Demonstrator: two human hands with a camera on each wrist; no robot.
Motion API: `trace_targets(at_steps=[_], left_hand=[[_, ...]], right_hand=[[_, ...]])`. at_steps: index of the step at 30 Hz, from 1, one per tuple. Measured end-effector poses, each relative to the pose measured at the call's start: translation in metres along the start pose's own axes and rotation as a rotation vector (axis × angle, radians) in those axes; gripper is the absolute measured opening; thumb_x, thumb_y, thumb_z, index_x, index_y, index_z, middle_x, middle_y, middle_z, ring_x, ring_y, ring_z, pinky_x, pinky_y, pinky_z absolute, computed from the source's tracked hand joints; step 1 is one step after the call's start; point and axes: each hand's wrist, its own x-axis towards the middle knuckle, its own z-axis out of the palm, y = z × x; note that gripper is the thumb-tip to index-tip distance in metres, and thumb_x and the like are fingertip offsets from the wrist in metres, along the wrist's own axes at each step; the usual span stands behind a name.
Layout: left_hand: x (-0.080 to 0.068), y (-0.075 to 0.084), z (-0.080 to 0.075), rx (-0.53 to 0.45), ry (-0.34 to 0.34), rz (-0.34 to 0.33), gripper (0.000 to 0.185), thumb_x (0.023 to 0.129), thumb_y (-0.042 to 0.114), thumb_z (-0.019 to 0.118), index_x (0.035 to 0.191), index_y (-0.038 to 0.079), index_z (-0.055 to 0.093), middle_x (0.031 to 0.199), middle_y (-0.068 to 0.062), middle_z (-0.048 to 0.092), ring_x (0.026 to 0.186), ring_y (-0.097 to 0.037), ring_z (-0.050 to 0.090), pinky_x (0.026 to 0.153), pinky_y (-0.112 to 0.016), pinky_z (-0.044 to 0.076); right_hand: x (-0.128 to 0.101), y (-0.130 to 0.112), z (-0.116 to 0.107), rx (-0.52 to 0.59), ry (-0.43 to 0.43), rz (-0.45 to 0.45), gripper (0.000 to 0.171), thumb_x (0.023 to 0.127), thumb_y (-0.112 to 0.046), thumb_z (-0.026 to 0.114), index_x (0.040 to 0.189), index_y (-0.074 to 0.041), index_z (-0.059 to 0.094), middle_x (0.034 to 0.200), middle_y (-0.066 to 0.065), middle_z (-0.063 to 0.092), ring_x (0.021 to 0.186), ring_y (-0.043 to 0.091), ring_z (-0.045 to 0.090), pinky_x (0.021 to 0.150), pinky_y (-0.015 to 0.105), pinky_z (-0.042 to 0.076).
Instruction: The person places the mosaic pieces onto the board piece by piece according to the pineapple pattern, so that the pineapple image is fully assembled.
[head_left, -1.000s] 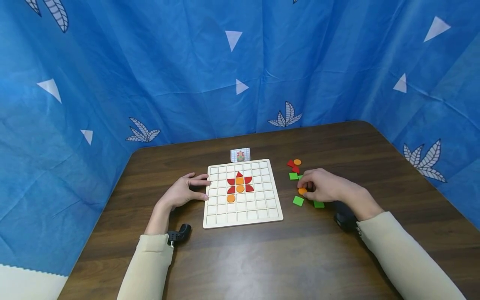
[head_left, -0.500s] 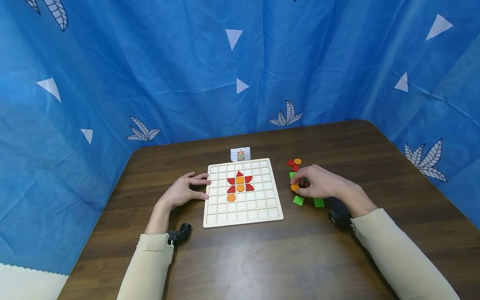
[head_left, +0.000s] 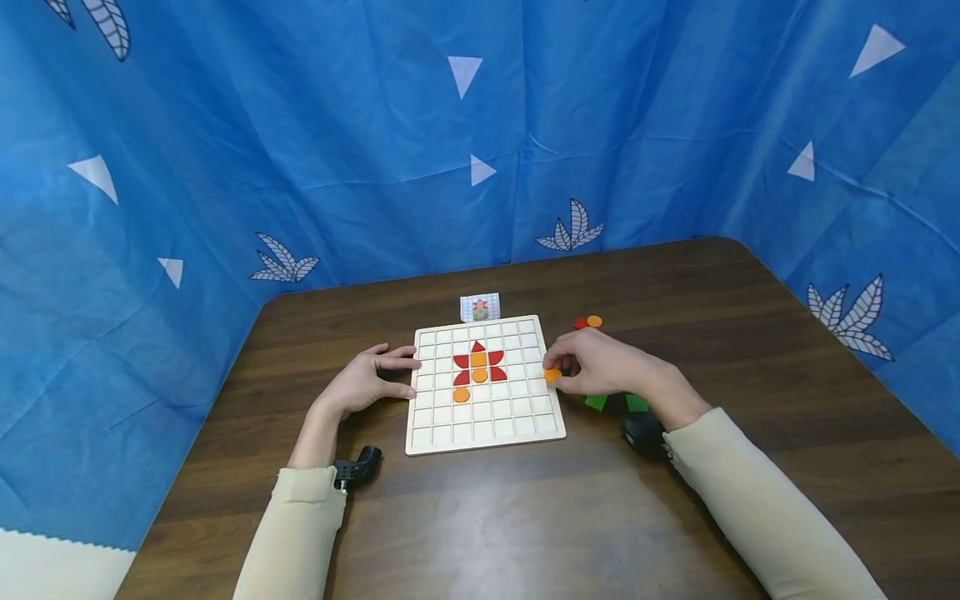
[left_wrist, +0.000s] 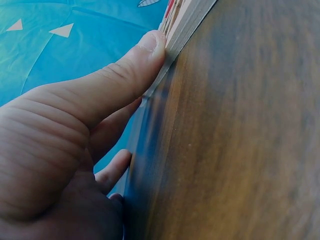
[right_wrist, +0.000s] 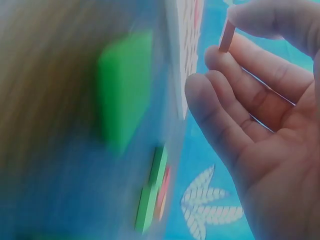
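Note:
My right hand pinches an orange disc between thumb and fingers at the right edge of a white gridded board. In the right wrist view, the disc shows edge-on between the fingertips. My left hand lies at the board's left side, fingers and thumb extended and touching its rim; the left wrist view has the thumb on that edge. On the board, a red triangle, an orange square, red quarter-round pieces and two orange discs form a figure.
A small printed card with a coloured pattern lies behind the board. Right of the board are a red piece, another orange disc and green squares, partly hidden by my right hand. A blue curtain surrounds the table's far side.
My right hand has carried the orange disc left from the loose pieces to the board's right edge. The left hand stays in place.

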Motion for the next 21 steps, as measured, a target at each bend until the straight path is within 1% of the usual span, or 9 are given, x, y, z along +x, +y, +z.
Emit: trace_targets(at_steps=[5,8,14,17,21], left_hand=[[0.0,0.0,0.0,0.001,-0.001,-0.007,0.05,0.065,0.042,0.084,0.113,0.035,0.07,0.14,0.018,0.048,0.147,-0.023,0.005,0.114,-0.06,0.011],[0.001,-0.001,0.0,-0.001,0.003,-0.005,0.049,0.065,0.041,0.084,0.112,0.035,0.07,0.14,0.018,0.049,0.147,-0.022,0.006,0.114,-0.06,0.011],[0.001,-0.002,0.0,-0.001,0.01,0.002,0.049,0.064,0.042,0.084,0.111,0.037,0.07,0.14,0.019,0.049,0.147,-0.023,0.006,0.114,-0.06,0.012],[0.001,-0.002,0.0,-0.001,0.007,0.006,0.049,0.065,0.042,0.084,0.111,0.037,0.07,0.14,0.018,0.049,0.147,-0.023,0.006,0.115,-0.059,0.011],[0.001,-0.002,0.0,-0.004,0.004,0.007,0.048,0.065,0.041,0.084,0.111,0.036,0.07,0.14,0.018,0.049,0.147,-0.023,0.005,0.115,-0.059,0.01]], right_hand=[[0.018,-0.015,0.009,0.01,-0.017,-0.027,0.023,0.079,-0.025,0.074,0.101,-0.019,0.07,0.09,-0.009,0.064,0.079,0.013,0.057,0.068,0.024,0.051],[0.028,-0.023,0.014,0.01,-0.02,-0.048,0.022,0.079,-0.026,0.074,0.1,-0.019,0.071,0.088,-0.009,0.064,0.078,0.012,0.057,0.069,0.024,0.051],[0.043,-0.036,0.025,-0.006,-0.038,-0.048,0.017,0.079,-0.028,0.075,0.094,-0.021,0.07,0.082,-0.01,0.061,0.077,0.011,0.055,0.069,0.023,0.05],[0.049,-0.04,0.03,-0.036,-0.059,-0.052,0.012,0.08,-0.026,0.073,0.091,-0.022,0.069,0.077,-0.009,0.059,0.074,0.011,0.054,0.065,0.023,0.048],[0.054,-0.044,0.033,-0.06,-0.073,-0.075,0.009,0.081,-0.023,0.071,0.09,-0.021,0.069,0.074,-0.009,0.058,0.072,0.01,0.053,0.064,0.024,0.047]])
